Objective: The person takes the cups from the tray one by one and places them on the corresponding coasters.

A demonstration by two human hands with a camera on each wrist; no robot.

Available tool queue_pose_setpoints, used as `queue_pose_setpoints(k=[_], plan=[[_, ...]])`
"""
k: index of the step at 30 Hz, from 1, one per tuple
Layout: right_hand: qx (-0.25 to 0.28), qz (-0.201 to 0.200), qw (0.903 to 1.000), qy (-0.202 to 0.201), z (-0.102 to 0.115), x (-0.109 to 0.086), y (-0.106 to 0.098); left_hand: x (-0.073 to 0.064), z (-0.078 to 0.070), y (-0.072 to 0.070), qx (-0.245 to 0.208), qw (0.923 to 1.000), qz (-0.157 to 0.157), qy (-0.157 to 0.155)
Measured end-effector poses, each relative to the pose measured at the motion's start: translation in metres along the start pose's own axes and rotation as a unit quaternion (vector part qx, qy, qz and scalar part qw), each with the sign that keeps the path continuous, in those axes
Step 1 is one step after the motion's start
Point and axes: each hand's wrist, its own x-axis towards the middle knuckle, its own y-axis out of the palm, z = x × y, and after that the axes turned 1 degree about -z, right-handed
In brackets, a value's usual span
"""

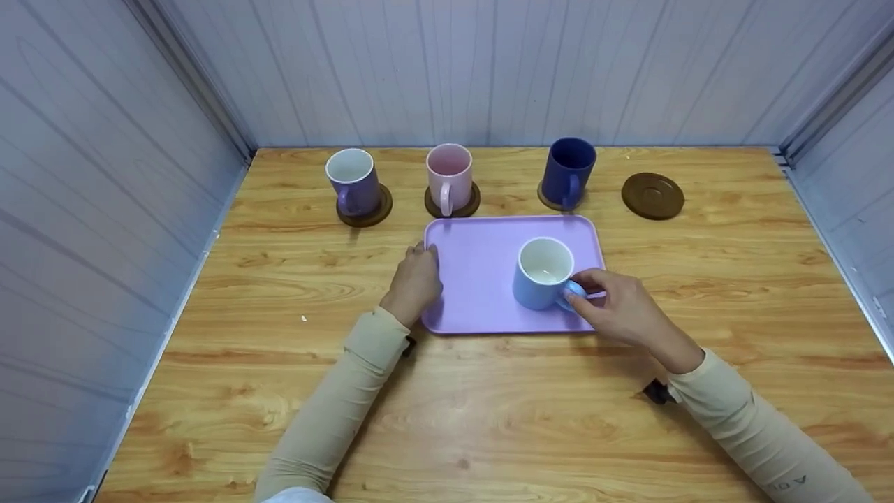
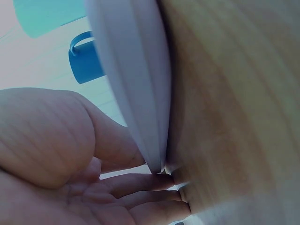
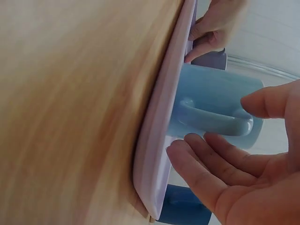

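Observation:
A light blue mug (image 1: 543, 272) with a white inside stands upright on a lilac tray (image 1: 475, 279), its handle turned to the right. My right hand (image 1: 621, 304) is at that handle. In the right wrist view, the thumb overlaps the handle's top end, and the loosely spread fingers (image 3: 220, 164) lie along its other side, not wrapped round it. At the tray's left short side, my left hand (image 1: 413, 283) grips the rim. The left wrist view has the thumb inside the rim and the fingers on the outside, down by the table.
Behind the tray stand a purple mug (image 1: 356, 188), a pink mug (image 1: 450, 175) and a dark blue mug (image 1: 569, 171), each on a brown coaster. A bare coaster (image 1: 653, 196) lies at the back right. Pale panels (image 1: 454, 70) wall in the wooden table (image 1: 489, 419).

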Motion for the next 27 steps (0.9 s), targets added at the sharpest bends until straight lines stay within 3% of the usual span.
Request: queue_pose_setpoints(k=[6,15,27], plan=[[0.007,-0.008,0.9999,0.001,0.0004,-0.0003,0.0015,0.0003,-0.0001,0.0004,-0.004,1.0000,-0.005,-0.001],[0.025,-0.040,0.9976,-0.050,0.0012,-0.0034,0.0046,-0.0021,-0.0008,-0.0006,-0.006,0.9995,-0.026,0.015],[0.020,-0.037,0.9974,-0.058,-0.0007,-0.0037,0.0039,-0.0015,-0.0003,0.0000,-0.008,0.9996,-0.025,0.010]])
